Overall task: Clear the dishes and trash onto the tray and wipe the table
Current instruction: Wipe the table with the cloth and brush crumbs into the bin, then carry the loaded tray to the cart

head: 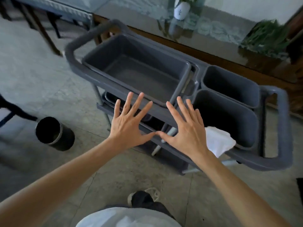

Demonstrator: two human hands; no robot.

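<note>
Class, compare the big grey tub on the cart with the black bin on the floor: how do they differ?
The grey tub is rectangular and wide; the black bin is round and narrower. The tub sits on top of the cart; the bin stands on the floor, left of it. The tub is grey, the bin black. Both are open-topped.
</note>
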